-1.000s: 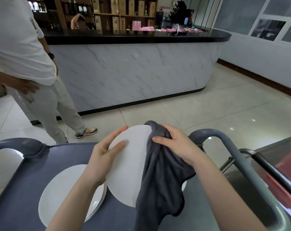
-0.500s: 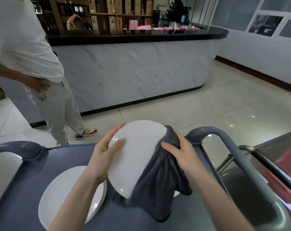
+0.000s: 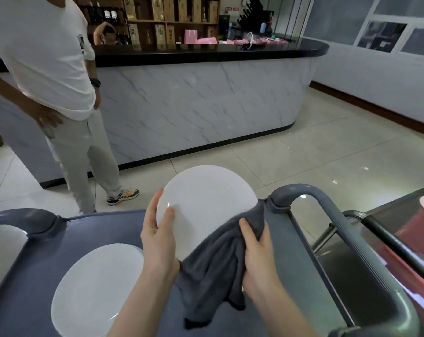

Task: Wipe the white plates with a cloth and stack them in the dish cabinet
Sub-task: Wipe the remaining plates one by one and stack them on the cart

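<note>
Above the far edge of the grey-blue plastic cart top (image 3: 36, 276), a round, smooth white plate (image 3: 206, 205) is held tilted, its unmarked face turned toward the camera. It is gripped at its left rim by the left hand (image 3: 157, 242), with the thumb laid on the face and the fingers curled behind. A dark grey cloth (image 3: 216, 276) is bunched in the right hand (image 3: 257, 254), whose fingers are closed round it. The cloth is pressed to the plate's lower right part, and the rest hangs over the cart top. A stack of white plates (image 3: 96, 288) lies flat at the near left; their count cannot be told. Curved grey handles (image 3: 293, 188) rise at the far corners. Bare surface is left toward the right edge. Pale tiled floor (image 3: 303, 161) lies open beyond the far edge, where a standing person in a white shirt (image 3: 43, 57) is seen off the far left corner.
</note>
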Motion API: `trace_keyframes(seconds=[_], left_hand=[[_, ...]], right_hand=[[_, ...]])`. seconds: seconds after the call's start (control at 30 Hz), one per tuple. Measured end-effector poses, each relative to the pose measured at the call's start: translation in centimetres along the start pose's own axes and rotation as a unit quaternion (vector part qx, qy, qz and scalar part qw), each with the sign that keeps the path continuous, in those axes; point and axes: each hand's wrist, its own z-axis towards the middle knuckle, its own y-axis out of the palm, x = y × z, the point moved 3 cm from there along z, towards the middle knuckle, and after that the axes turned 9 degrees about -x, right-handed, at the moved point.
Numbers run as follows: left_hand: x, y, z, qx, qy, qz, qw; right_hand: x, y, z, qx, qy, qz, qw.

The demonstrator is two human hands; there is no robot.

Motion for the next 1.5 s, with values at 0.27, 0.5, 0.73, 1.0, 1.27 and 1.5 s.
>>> trace_keyframes(seconds=[0.27,0.5,0.73,1.0,1.27,1.5], left_hand=[[2.0,-1.6,2.5,-0.199,0.009,0.249,0.948],[3.3,0.0,2.4,-0.259,0.088,0.365,0.890],[0.4,-1.7,1.1,-0.068,0.033,0.179,0.981],[-1.0,-1.3,0.6,-0.021,-0.006,0.141,0.990],[1.3,-1.2,2.0,-0.164,0.059,0.282,0.944],[-0.3,-1.2,1.6,0.008,0.009,0.081,0.997]], right_hand=[[-6.2,-1.0,2.8,-0.126,-0.034,-0.172,0.976],[-7.3,1.8,3.6,-0.244,-0.012,-0.360,0.900],[-4.1,-0.7,1.8,-0.139,0.004,-0.136,0.981],[-1.9,-1.8,1.6,-0.053,0.002,-0.115,0.992],[-7.2,2.1,5.5,-0.266,-0.014,-0.419,0.868],[-1.0,-1.4,2.1,-0.048,-0.014,-0.107,0.993]])
